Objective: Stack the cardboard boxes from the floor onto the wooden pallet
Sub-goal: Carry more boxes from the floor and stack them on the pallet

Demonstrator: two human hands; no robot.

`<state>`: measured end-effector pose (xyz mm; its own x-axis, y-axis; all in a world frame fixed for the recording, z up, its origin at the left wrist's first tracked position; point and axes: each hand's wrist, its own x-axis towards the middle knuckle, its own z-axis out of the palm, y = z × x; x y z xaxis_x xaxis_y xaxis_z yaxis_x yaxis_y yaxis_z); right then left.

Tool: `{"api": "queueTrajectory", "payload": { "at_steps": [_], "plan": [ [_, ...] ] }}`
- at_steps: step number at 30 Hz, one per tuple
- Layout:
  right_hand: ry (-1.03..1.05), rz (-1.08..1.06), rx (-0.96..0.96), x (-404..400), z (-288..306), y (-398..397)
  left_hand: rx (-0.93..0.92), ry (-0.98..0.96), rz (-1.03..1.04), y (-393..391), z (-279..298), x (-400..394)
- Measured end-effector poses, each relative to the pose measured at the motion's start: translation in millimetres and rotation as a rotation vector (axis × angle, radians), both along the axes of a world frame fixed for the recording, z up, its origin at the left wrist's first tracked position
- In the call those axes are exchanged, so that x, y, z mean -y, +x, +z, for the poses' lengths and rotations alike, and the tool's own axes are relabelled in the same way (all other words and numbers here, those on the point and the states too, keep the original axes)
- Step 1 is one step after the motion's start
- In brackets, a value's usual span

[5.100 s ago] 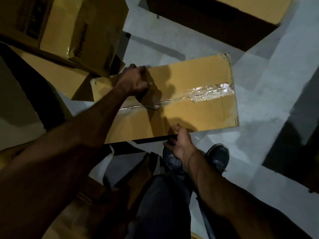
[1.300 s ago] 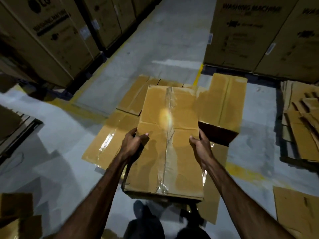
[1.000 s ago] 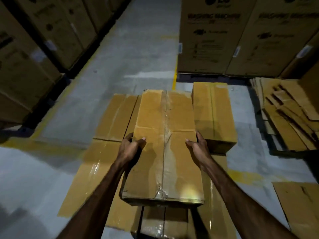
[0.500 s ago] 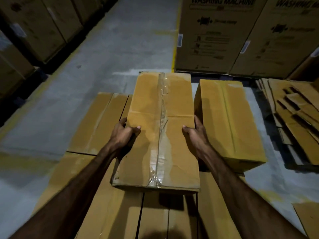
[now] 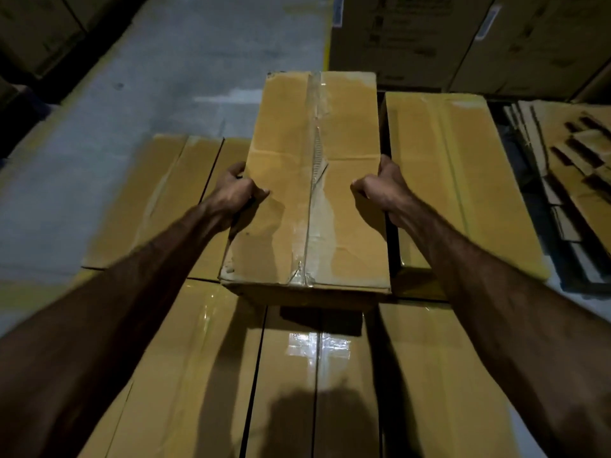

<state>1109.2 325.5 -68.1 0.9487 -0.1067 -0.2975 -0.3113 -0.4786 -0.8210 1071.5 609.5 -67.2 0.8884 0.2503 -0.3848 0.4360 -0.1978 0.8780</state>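
A long tan cardboard box sealed with clear tape down its middle seam (image 5: 314,180) is held between both hands over a layer of similar boxes. The left hand (image 5: 236,191) grips its left long edge, thumb lying on the top face and the fingers curled down over the side. The right hand (image 5: 383,188) grips the right long edge in the same way, thumb on top, fingers wrapped out of sight down the side. Both forearms reach forward from the bottom corners of the view.

The held box runs lengthwise away from the person. Its near end casts a dark shadow on the boxes beneath, so that end looks raised a little; whether the far end touches anything cannot be told. The tape on its top is wrinkled and partly torn near the middle.

Just beside it on the right sits another tan cardboard box of like shape (image 5: 463,180), parallel to it, its top at about the same height. Below and around lies the lower layer of flat-topped taped cardboard boxes (image 5: 185,368), set side by side with dark gaps between them, glossy tape catching the light near the centre. The pallet itself is hidden under them.

To the left is the grey concrete floor (image 5: 172,71) with a yellow painted line. At the far right lies a pile of flattened cardboard sheets (image 5: 572,153). Tall printed cartons (image 5: 429,38) stand along the back.
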Motion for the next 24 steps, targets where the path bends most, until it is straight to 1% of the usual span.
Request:
{"api": "queueTrajectory", "payload": {
  "at_steps": [6, 15, 24],
  "plan": [
    [-0.129, 0.013, -0.03, 4.3, -15.9, 23.5, -0.03, -0.064, -0.016, 17.0, -13.5, -4.1],
    [-0.121, 0.002, 0.013, 14.8, -26.3, 34.1, -0.009, -0.114, -0.069, 27.7, -27.3, 7.1],
    [-0.216, 0.035, 0.042, 26.5, -32.5, 43.9, 0.008, -0.104, -0.067, 43.6, -55.0, 7.2]
  ]
}}
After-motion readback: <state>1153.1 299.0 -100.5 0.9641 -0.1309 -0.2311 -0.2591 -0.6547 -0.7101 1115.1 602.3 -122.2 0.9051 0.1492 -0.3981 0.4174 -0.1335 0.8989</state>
